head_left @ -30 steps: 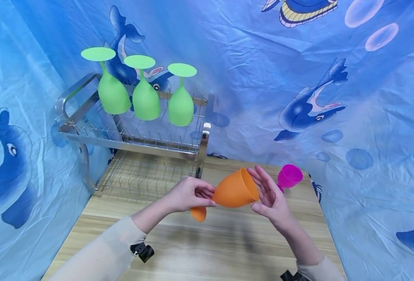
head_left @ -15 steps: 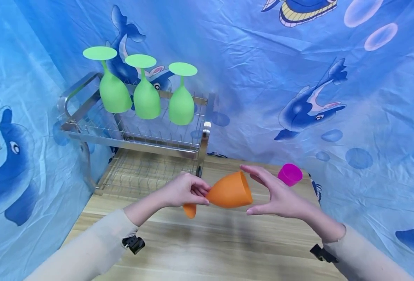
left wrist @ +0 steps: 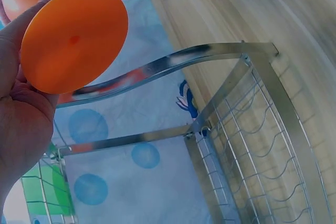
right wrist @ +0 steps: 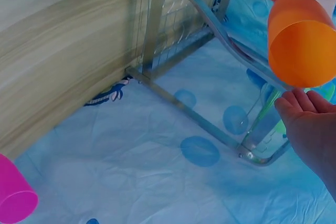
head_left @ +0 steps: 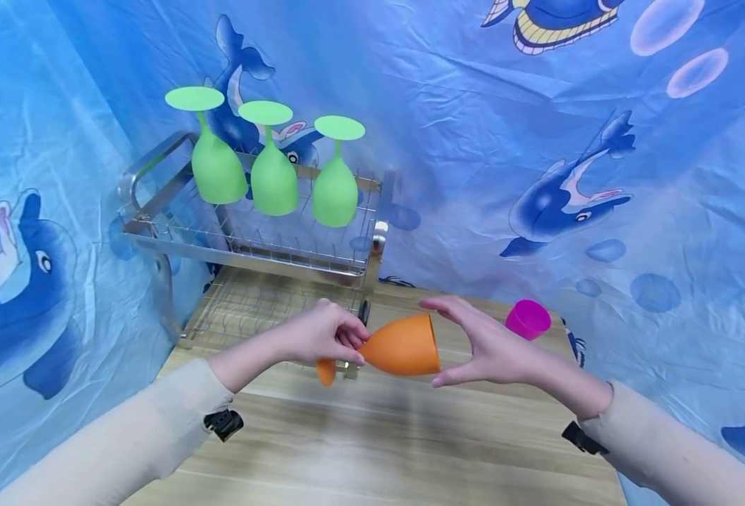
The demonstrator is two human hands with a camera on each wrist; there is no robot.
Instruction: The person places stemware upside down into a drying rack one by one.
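While the left grip point(head_left: 319, 336) holds one orange goblet point(head_left: 404, 346), three green goblets point(head_left: 274, 180) stand

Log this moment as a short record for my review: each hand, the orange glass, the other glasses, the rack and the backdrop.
Left hand: pinches the orange glass by its stem
Right hand: open, fingers and thumb spread at the rim; contact unclear
Orange glass: held sideways above the table, mouth toward the right hand
Green glasses: three, upside down in a row on the rack's upper level
Pink glass: upright on the table
Rack: metal, two levels
Backdrop: blue cloth with printed sea animals
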